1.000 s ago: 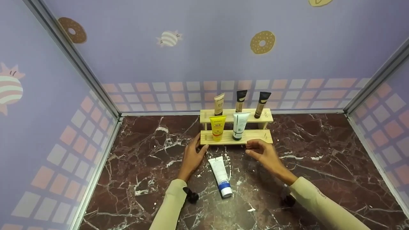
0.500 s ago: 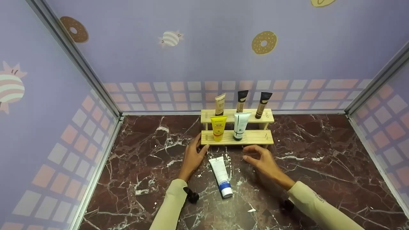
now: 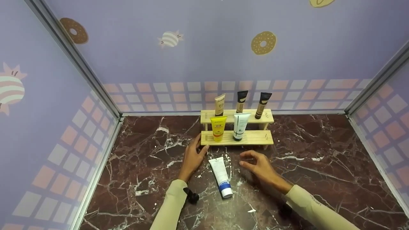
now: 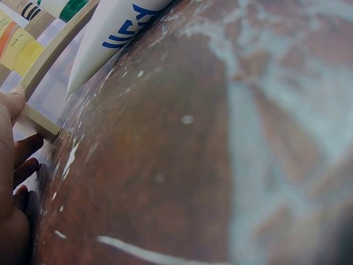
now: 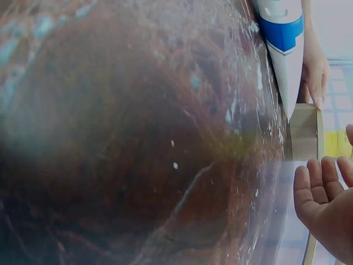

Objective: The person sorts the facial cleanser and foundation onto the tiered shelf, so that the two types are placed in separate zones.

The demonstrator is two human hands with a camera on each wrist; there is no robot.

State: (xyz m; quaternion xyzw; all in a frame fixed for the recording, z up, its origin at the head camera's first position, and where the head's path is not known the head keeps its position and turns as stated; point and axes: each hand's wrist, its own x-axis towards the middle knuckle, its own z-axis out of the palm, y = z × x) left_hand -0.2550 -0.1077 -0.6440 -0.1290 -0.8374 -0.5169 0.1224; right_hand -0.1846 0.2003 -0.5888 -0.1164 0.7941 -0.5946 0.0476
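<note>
A two-step wooden display stand [image 3: 257, 137] stands against the back wall. My left hand [image 3: 192, 159] grips its front left corner, thumb [image 4: 12, 100] on the front edge and the other fingers by the side. On the lower step a yellow squeeze tube [image 3: 218, 128] and a white squeeze tube with a dark cap [image 3: 241, 127] stand upright. In front of the stand a white tube with a blue band [image 3: 220, 175] lies on the marble top. To its right my right hand [image 3: 262, 169] hovers with loosely bent fingers, holding nothing.
The upper step bears a beige tube [image 3: 219, 104] and two black tubes, one in the middle [image 3: 242, 101] and one at the right [image 3: 263, 104]. Patterned panels enclose the dark red marble table [image 3: 153, 179] at the back and both sides.
My right hand has drawn back from the stand's front right edge, toward me and slightly left. The left hand and the tubes have stayed in place.
</note>
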